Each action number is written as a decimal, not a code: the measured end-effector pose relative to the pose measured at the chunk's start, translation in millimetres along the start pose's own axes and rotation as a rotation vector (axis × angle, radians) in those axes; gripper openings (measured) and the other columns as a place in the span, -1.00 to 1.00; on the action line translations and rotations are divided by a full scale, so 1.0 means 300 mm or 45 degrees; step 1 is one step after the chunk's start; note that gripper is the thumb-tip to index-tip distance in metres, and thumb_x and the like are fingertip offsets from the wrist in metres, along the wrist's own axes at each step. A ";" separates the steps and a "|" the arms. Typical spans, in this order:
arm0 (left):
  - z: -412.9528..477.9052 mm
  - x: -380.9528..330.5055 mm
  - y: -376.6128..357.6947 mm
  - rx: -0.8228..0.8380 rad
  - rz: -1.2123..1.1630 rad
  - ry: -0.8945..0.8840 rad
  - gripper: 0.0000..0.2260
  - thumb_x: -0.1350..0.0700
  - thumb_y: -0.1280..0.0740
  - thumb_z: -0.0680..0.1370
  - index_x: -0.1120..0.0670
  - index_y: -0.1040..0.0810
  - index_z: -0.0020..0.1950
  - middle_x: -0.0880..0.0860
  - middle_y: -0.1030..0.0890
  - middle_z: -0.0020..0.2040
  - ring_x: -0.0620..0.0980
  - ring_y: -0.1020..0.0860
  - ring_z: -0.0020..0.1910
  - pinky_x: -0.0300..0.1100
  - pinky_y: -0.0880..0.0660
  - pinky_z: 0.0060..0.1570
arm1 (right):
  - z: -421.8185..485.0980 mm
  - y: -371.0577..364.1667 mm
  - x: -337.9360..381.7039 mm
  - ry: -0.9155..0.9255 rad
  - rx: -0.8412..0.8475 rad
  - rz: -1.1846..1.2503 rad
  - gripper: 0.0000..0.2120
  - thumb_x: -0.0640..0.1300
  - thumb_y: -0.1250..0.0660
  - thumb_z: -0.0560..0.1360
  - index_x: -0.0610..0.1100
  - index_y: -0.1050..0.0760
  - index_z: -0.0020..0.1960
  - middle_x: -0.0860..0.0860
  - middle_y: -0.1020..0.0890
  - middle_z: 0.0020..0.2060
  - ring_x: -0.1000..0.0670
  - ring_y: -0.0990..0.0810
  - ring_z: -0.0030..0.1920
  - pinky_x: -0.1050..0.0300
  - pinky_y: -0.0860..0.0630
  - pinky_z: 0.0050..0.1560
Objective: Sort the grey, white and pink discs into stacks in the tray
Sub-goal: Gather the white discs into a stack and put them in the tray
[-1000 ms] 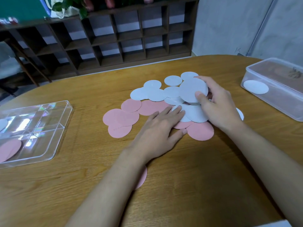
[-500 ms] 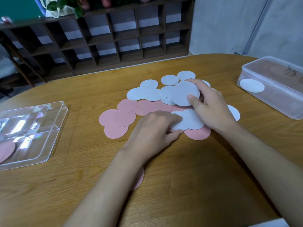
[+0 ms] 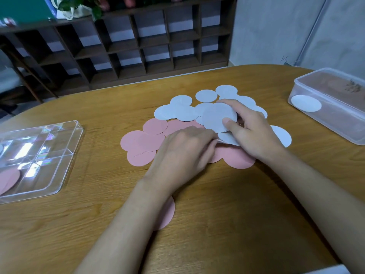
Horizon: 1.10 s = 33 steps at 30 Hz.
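A grey disc (image 3: 216,115) is held pinched between thumb and fingers of the right hand (image 3: 254,133) over the pile at the middle of the table (image 3: 197,244). The left hand (image 3: 183,153) is curled at the edge of a second grey disc (image 3: 229,139); its grip is blurred. Pink discs (image 3: 142,143) are spread alongside. A clear tray (image 3: 65,155) is noted at the left edge.

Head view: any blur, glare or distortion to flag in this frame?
Head view: the left hand is motion-blurred, while the right hand, holding a grey disc, is sharper; the clear tray throws bright rainbow glare; the wide lens bends the shelf lines; the light is soft and the shadows are faint.
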<state>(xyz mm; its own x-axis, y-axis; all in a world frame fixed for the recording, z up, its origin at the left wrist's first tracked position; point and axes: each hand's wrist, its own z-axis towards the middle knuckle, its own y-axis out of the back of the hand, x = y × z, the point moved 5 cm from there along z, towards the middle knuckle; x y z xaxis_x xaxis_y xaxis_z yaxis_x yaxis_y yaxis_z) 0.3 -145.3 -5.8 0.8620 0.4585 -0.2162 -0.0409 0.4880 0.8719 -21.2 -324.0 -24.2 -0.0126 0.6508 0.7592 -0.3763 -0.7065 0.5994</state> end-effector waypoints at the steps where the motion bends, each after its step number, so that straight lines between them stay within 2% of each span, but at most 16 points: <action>1: 0.001 0.005 0.003 -0.021 0.009 0.013 -0.69 -0.07 -0.12 0.68 -0.01 -0.63 0.12 -0.03 -0.66 -0.09 0.06 -0.61 -0.08 0.04 -0.55 -0.21 | -0.001 -0.002 0.002 0.007 0.009 0.007 -0.59 -0.13 -0.25 0.65 0.22 -0.44 0.42 -0.17 -0.65 0.00 -0.11 -0.59 -0.06 -0.15 -0.55 0.06; 4: 0.005 0.023 0.012 -0.078 -0.038 0.044 -0.69 -0.07 -0.12 0.69 0.00 -0.62 0.12 -0.03 -0.68 -0.06 0.06 -0.62 -0.05 0.05 -0.57 -0.18 | -0.003 -0.006 0.006 0.025 0.025 0.020 -0.59 -0.13 -0.23 0.66 0.25 -0.44 0.43 -0.19 -0.65 -0.03 -0.16 -0.58 -0.10 -0.20 -0.55 -0.01; 8: 0.004 0.049 0.037 -0.180 -0.202 0.136 -0.81 0.01 -0.27 0.61 0.03 -0.66 0.05 -0.06 -0.69 -0.12 0.03 -0.62 -0.13 0.03 -0.58 -0.16 | -0.004 -0.008 0.002 0.020 0.033 0.049 -0.57 -0.14 -0.23 0.65 0.27 -0.45 0.42 -0.20 -0.64 -0.07 -0.17 -0.57 -0.14 -0.19 -0.54 -0.05; 11: 0.007 0.053 0.067 -0.320 -0.371 0.235 -0.90 0.15 -0.35 0.59 0.05 -0.68 -0.01 -0.15 -0.69 -0.12 -0.12 -0.61 -0.15 -0.13 -0.55 -0.09 | -0.006 -0.014 0.004 0.017 0.057 0.061 -0.58 -0.13 -0.23 0.65 0.28 -0.45 0.40 -0.10 -0.64 0.04 -0.11 -0.59 -0.02 -0.23 -0.56 0.03; 13: 0.006 0.059 0.079 -0.404 -0.479 0.326 -0.91 0.19 -0.38 0.61 0.07 -0.69 -0.01 -0.18 -0.69 -0.13 -0.13 -0.62 -0.13 -0.28 -0.52 -0.11 | -0.009 -0.017 0.011 0.019 0.073 0.073 -0.58 -0.12 -0.24 0.65 0.28 -0.45 0.41 -0.07 -0.64 0.06 -0.09 -0.59 0.00 -0.21 -0.56 0.04; 16: -0.002 0.083 0.070 -0.500 -0.571 0.461 -0.91 0.17 -0.40 0.63 0.06 -0.70 -0.01 -0.13 -0.69 -0.09 -0.13 -0.64 -0.11 -0.32 -0.54 -0.12 | -0.015 -0.017 0.025 0.027 0.085 0.131 -0.58 -0.17 -0.21 0.68 0.21 -0.47 0.44 0.01 -0.61 -0.15 0.00 -0.56 -0.16 -0.06 -0.52 -0.05; 18: -0.009 0.100 0.058 -0.543 -0.570 0.520 -0.93 0.15 -0.41 0.62 0.06 -0.71 0.00 -0.10 -0.69 -0.05 -0.15 -0.66 -0.10 -0.25 -0.60 -0.09 | -0.021 -0.016 0.036 0.040 0.087 0.202 -0.57 -0.20 -0.17 0.69 0.20 -0.49 0.42 -0.07 -0.56 -0.30 0.05 -0.53 -0.26 -0.02 -0.49 -0.07; 21: -0.017 0.103 0.038 -0.535 -0.633 0.608 -0.92 0.12 -0.41 0.63 0.08 -0.70 0.03 -0.09 -0.71 -0.02 -0.16 -0.71 -0.11 -0.15 -0.66 -0.11 | -0.027 -0.025 0.044 0.041 0.104 0.251 -0.56 -0.16 -0.10 0.68 0.25 -0.50 0.40 -0.16 -0.56 -0.32 0.02 -0.52 -0.27 -0.15 -0.52 -0.06; 25: -0.022 0.092 0.028 -0.539 -0.700 0.660 -0.92 0.13 -0.41 0.64 0.11 -0.65 -0.02 -0.16 -0.72 -0.08 -0.26 -0.69 -0.15 -0.32 -0.59 -0.15 | -0.036 -0.035 0.053 0.034 0.136 0.303 -0.54 -0.06 -0.06 0.63 0.20 -0.48 0.45 -0.13 -0.56 -0.36 -0.12 -0.53 -0.24 -0.19 -0.52 -0.01; 27: -0.022 0.094 0.030 -0.562 -0.718 0.679 -0.92 0.13 -0.42 0.63 0.11 -0.64 -0.04 -0.17 -0.72 -0.09 -0.26 -0.69 -0.16 -0.35 -0.57 -0.17 | -0.039 -0.040 0.056 0.028 0.159 0.326 -0.53 -0.02 -0.06 0.63 0.20 -0.45 0.48 -0.07 -0.55 -0.35 -0.10 -0.53 -0.22 -0.11 -0.52 0.02; 29: -0.023 0.095 0.030 -0.577 -0.727 0.685 -0.92 0.13 -0.43 0.63 0.11 -0.64 -0.05 -0.18 -0.71 -0.10 -0.28 -0.68 -0.16 -0.36 -0.57 -0.17 | -0.041 -0.047 0.058 0.050 0.175 0.292 -0.59 0.02 -0.12 0.69 0.20 -0.40 0.52 0.11 -0.58 -0.31 0.08 -0.55 -0.21 0.04 -0.52 -0.05; 31: -0.023 0.094 0.025 -0.577 -0.726 0.676 -0.91 0.13 -0.45 0.61 0.12 -0.64 -0.05 -0.19 -0.71 -0.12 -0.28 -0.68 -0.17 -0.30 -0.60 -0.15 | -0.041 -0.049 0.067 0.089 0.171 0.170 -0.58 0.00 -0.20 0.71 0.17 -0.35 0.55 0.23 -0.59 -0.14 0.16 -0.56 -0.13 0.26 -0.49 -0.16; 33: -0.021 0.094 0.015 -0.555 -0.717 0.656 -0.92 0.12 -0.47 0.60 0.11 -0.64 -0.02 -0.18 -0.71 -0.11 -0.25 -0.68 -0.16 -0.17 -0.64 -0.11 | -0.034 -0.039 0.061 0.097 0.162 0.102 -0.57 -0.03 -0.23 0.70 0.19 -0.35 0.54 0.10 -0.62 0.05 0.12 -0.57 -0.02 0.22 -0.52 -0.12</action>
<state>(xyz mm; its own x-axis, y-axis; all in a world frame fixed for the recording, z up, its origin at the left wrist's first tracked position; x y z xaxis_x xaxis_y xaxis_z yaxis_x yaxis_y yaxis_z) 21.4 -125.6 -10.7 0.4810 0.2914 -0.8269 0.0415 0.9345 0.3534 -26.4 -301.0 -19.9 -0.1100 0.6065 0.7874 -0.2508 -0.7835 0.5685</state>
